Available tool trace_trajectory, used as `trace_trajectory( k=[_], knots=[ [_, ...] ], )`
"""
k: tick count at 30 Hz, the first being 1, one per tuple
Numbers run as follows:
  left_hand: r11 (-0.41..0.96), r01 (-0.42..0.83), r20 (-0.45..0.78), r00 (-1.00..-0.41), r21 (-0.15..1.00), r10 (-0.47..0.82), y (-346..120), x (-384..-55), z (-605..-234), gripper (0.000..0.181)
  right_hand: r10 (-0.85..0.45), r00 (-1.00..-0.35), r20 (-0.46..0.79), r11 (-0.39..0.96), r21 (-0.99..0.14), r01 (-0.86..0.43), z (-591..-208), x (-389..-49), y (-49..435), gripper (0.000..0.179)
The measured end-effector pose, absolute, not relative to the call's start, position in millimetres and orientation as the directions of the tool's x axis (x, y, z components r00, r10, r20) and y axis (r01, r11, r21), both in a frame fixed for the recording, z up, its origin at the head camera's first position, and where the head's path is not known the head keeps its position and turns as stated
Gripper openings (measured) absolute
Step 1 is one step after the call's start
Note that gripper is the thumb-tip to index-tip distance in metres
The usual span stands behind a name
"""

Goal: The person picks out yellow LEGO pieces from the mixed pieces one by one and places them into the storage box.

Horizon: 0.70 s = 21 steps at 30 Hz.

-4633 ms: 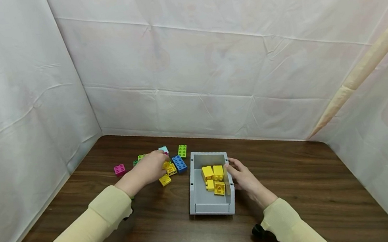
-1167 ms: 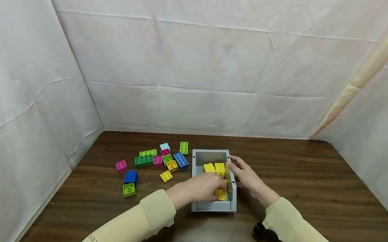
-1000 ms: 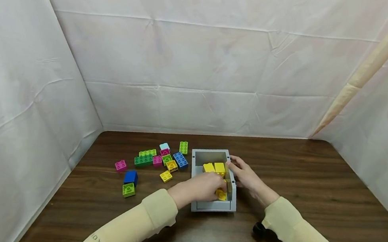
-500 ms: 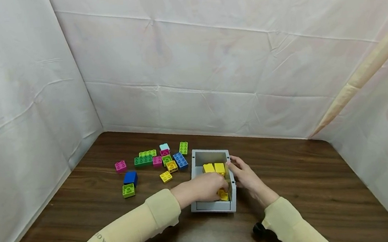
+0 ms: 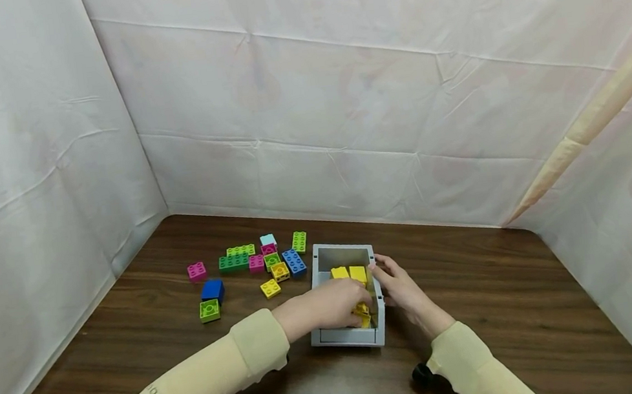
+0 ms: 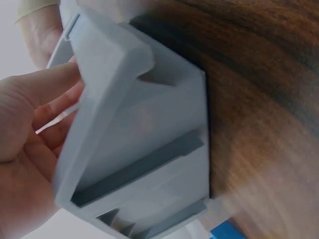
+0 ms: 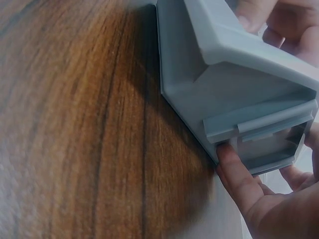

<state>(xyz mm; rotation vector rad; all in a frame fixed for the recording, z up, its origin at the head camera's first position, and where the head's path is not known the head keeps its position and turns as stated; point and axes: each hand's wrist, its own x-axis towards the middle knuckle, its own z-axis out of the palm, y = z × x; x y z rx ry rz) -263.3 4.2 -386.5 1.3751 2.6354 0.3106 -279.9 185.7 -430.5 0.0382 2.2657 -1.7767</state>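
Note:
A grey open-topped bin (image 5: 335, 338) sits on the dark wooden table, with several yellow building bricks (image 5: 358, 275) inside. My left hand (image 5: 337, 305) is down in the near part of the bin, its fingers curled on a yellow brick (image 5: 365, 320) against the right wall; the fingertips are partly hidden. From outside, my right hand (image 5: 399, 288) grips the bin's right wall, thumb at the rim. In the right wrist view, a fingertip of the right hand (image 7: 269, 204) presses under a ledge on the bin's side (image 7: 259, 104). The left wrist view shows the bin's opposite outer side (image 6: 144, 149).
Left of the bin lie loose bricks: yellow ones (image 5: 270, 288), a blue one (image 5: 294, 262), a dark green one (image 5: 234, 262), a pink one (image 5: 197, 271), a dark blue one (image 5: 212, 291) and a lime one (image 5: 209, 310). White cloth (image 5: 281, 97) hangs behind the table.
My left hand has gone from the loose bricks into the bin. Over the last second it shifts the near yellow brick slightly inside. My right hand keeps its hold on the bin wall.

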Motion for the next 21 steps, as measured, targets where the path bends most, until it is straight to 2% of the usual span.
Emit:
trace_trajectory(
  k=[13, 21],
  knots=[
    [0.676, 0.710, 0.059, -0.697, 0.199, 0.714, -14.2, -250.0, -361.5, 0.041, -0.151, -0.965, -0.216, 0.234, -0.956, 0.177, -432.3, -281.0, 186.1, 0.049],
    [0.727, 0.667, 0.166, -0.745, 0.162, 0.646, -32.9, -243.9, -353.9, 0.047, -0.142, -0.965, -0.221, 0.239, -0.953, 0.183, -431.9, -279.9, 186.5, 0.051]
  ],
)
